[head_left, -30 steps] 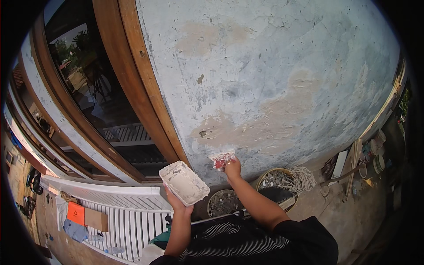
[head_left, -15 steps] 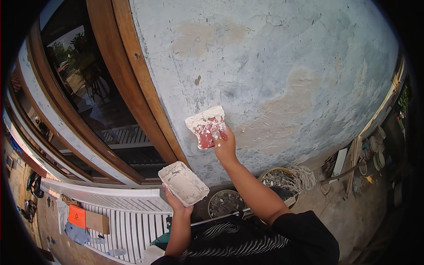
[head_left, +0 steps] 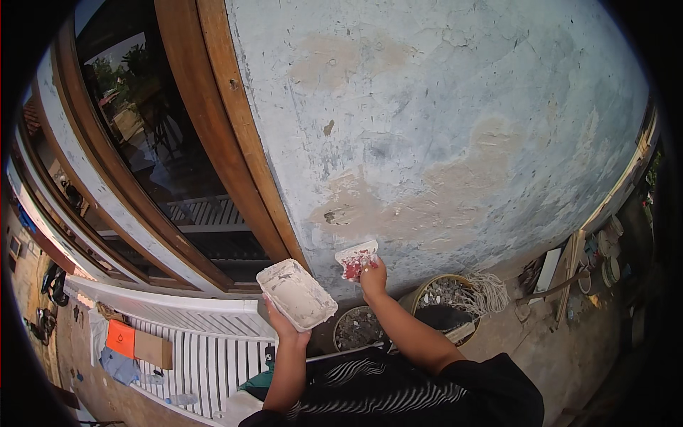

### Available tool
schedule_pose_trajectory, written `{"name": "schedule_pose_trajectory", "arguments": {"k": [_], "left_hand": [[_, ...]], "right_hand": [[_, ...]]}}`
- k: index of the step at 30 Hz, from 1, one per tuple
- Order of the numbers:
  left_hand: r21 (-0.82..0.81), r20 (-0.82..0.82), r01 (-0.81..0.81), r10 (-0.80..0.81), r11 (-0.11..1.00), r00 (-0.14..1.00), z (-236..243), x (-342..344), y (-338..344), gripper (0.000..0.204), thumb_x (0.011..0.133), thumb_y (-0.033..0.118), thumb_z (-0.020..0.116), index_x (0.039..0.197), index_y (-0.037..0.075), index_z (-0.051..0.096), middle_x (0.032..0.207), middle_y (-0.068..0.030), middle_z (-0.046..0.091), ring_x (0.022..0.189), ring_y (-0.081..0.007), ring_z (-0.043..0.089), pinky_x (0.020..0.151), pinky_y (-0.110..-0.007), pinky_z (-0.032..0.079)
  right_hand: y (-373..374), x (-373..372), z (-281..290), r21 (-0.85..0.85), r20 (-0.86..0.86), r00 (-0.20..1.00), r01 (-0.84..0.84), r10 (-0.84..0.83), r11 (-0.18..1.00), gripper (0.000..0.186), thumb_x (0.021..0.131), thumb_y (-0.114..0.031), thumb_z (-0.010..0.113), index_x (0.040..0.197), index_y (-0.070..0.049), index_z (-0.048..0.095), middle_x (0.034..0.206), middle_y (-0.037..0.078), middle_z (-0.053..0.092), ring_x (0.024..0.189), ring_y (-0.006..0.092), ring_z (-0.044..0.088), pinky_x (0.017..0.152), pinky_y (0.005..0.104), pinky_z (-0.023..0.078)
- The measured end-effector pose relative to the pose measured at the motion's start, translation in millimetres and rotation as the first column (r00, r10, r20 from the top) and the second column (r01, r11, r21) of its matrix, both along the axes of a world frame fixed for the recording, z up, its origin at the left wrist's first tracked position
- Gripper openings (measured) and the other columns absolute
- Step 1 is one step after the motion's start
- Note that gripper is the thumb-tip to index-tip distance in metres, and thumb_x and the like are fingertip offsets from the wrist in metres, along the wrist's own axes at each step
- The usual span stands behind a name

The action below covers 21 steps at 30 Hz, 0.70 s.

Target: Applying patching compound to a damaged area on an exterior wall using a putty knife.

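Observation:
My left hand (head_left: 286,324) is closed on the side of a rectangular tub (head_left: 297,293), its rim and inside coated with pale putty. In my right hand (head_left: 373,277) is a red putty knife (head_left: 351,267) with a wide edge, smeared with whitish putty; it is at the lower part of the wall, right of the tub. The light blue wall (head_left: 441,92) bears beige filled patches (head_left: 434,203). Whether the blade touches the wall, I cannot tell.
A brown wooden window frame (head_left: 235,121) borders the wall on the left. Below it stands a white slatted bench (head_left: 206,370) with an orange box (head_left: 121,339) and a cardboard box (head_left: 152,351). Pots of rubble (head_left: 358,329) stand at the wall's foot, one draped with pale rope (head_left: 487,290).
My right hand has drawn the putty knife down the wall, away from the filled patch it covered. My left hand holds the tub in nearly the same place.

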<state>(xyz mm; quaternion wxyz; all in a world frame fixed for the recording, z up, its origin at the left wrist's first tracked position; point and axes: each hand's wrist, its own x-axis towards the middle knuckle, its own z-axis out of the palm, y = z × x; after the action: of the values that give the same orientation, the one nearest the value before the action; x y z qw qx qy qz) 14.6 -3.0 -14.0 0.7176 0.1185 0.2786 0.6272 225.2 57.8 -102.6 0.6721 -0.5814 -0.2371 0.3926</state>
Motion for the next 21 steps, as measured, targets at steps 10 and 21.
{"name": "schedule_pose_trajectory", "arguments": {"k": [10, 21], "left_hand": [[0.019, 0.027, -0.01, 0.01, 1.0, 1.0, -4.7, -8.6, -0.1, 0.062, 0.101, 0.061, 0.031, 0.143, 0.017, 0.044, 0.137, -0.0069, 0.056, 0.12, -0.0316, 0.057, 0.102, -0.05, 0.046], [0.044, 0.004, -0.02, 0.02, 0.999, 1.0, -7.1, -11.3, 1.5, 0.063, 0.1, 0.062, 0.033, 0.142, 0.017, 0.046, 0.135, -0.0052, 0.057, 0.12, -0.0297, 0.058, 0.101, -0.049, 0.047]], "right_hand": [[6.8, -28.8, 220.5, 0.476, -0.198, 0.956, -0.1, 0.218, 0.874, 0.022, 0.1, -0.01, 0.052, 0.121, -0.001, 0.056, 0.105, 0.009, 0.065, 0.086, 0.0166, 0.068, 0.068, 0.0326, 0.06], [13.6, 7.7, 57.8, 0.235, 0.274, 0.96, -0.008, -0.059, 0.972, 0.02, 0.092, -0.004, 0.06, 0.111, 0.002, 0.064, 0.098, 0.013, 0.071, 0.088, 0.0179, 0.066, 0.079, 0.0334, 0.051]]}}
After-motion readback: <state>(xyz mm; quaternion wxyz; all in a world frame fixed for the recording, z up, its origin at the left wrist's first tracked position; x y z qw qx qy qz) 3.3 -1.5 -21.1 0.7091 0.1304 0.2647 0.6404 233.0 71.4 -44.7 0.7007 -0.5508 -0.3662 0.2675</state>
